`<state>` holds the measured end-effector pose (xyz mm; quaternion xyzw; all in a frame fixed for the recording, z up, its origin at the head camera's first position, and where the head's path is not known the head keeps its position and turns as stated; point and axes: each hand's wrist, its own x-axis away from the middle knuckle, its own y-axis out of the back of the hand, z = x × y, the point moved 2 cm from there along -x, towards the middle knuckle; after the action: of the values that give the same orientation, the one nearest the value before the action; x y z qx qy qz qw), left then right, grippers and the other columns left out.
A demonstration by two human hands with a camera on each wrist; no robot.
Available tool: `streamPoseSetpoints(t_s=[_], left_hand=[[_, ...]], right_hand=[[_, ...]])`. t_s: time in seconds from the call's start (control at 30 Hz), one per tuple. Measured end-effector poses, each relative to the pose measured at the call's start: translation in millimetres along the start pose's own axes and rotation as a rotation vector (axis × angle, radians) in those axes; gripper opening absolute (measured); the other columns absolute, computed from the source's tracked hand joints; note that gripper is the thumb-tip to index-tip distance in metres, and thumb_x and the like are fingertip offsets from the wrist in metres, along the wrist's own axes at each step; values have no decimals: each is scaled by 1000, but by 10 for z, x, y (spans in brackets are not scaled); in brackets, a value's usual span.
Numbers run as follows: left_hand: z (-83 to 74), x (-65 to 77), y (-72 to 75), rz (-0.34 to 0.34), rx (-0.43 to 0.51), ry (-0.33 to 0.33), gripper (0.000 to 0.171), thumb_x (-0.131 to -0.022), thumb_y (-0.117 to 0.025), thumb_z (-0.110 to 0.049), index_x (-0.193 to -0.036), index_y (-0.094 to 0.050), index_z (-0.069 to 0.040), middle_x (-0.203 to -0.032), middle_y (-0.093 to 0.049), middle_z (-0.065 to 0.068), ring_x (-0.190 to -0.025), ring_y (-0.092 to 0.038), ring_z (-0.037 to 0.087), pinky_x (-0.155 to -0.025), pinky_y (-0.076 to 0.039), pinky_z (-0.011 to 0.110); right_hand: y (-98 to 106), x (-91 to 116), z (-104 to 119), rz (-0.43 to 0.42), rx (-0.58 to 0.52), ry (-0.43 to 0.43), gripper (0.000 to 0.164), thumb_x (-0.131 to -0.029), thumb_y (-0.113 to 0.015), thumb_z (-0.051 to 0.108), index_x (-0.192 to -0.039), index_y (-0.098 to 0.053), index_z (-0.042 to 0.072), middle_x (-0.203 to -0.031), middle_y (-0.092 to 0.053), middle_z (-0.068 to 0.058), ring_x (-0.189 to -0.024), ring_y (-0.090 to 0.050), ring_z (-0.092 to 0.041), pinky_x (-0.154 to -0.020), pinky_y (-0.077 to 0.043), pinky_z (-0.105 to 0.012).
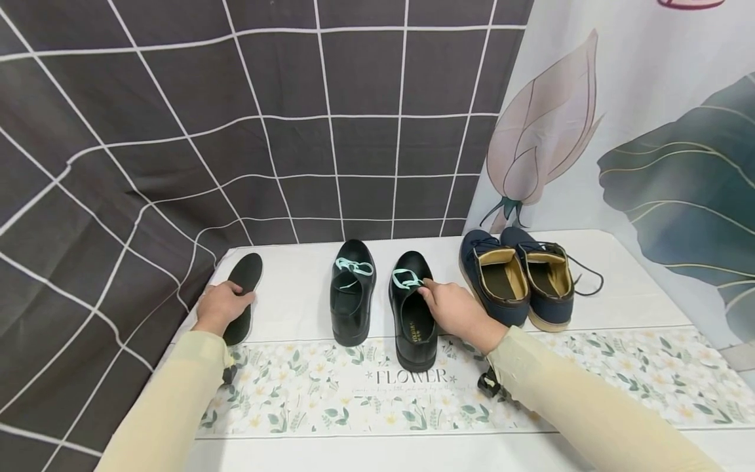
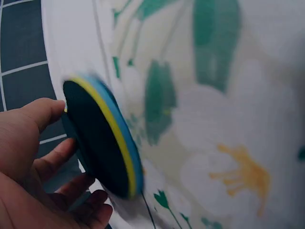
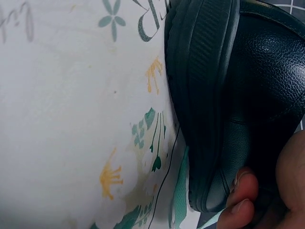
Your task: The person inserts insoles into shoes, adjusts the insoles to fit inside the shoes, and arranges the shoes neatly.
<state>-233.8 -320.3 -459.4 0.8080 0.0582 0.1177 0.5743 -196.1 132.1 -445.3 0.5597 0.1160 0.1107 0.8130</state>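
Note:
My left hand (image 1: 219, 307) pinches a black insole (image 1: 246, 278) at its side, near the left end of the table. In the left wrist view, the edge of the insole (image 2: 97, 138) shows a yellow and a blue layer. My right hand (image 1: 457, 309) grips a black shoe (image 1: 415, 354) by its side near the opening, with mint-green laces close to the fingers. In the right wrist view, the sole and leather side of this shoe (image 3: 202, 71) appear close up. Its matching black shoe (image 1: 350, 321) stands to the left, toe pointing away, between both hands.
A pair of navy shoes (image 1: 501, 298) with tan linings stands right of my right hand, one loose lace trailing. The white table cover (image 1: 295, 295) has a floral band with lettering. A dark grid-patterned curtain (image 1: 283, 151) hangs behind and along the left.

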Motion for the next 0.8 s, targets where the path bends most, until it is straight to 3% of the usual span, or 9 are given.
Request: streamPoseSetpoints(t_s=[0.13,0.3,0.53,0.67,0.8], left_hand=[[6,-55,-47,21,-45,-25,62,-97,-58,-39,-134,-50,10,-127,-44,40,-117,-44,56,-93,-45,62],[-7,-56,-67,46,-50,1,78,-95,-59,-47,-141,-40,12,-132,-36,46,-122,-38,60,-95,-42,66],[-121,-62,-82,15,-120,-7,81,-94,-57,-58,-134,-49,12,-123,-54,41,-115,-49,61,-85,-49,63],[-174,-63,-90,15,-132,8,77,-95,-59,-51,-133,-48,14,-122,-55,41,-116,-50,61,-86,-49,63],[-199,-46,-103,34,-138,26,83,-94,-60,-52,-139,-41,15,-125,-54,42,-120,-48,61,-88,-49,63]], right_hand=[[-9,3,-8,-2,8,1,51,-109,-37,34,-140,-54,-3,-121,-68,-25,-102,-69,-39,-86,-54,-53],[-21,9,-5,-7,13,8,50,-109,-38,33,-140,-55,-3,-118,-69,-25,-100,-70,-39,-85,-55,-53],[15,-2,13,-2,22,4,50,-109,-37,33,-139,-55,-3,-118,-69,-24,-101,-70,-38,-84,-55,-53],[11,-1,15,0,25,2,49,-109,-37,33,-138,-56,-2,-117,-70,-23,-100,-70,-38,-84,-55,-52],[6,3,11,-2,26,2,49,-109,-37,33,-138,-56,-2,-116,-70,-23,-99,-70,-38,-84,-55,-52]])
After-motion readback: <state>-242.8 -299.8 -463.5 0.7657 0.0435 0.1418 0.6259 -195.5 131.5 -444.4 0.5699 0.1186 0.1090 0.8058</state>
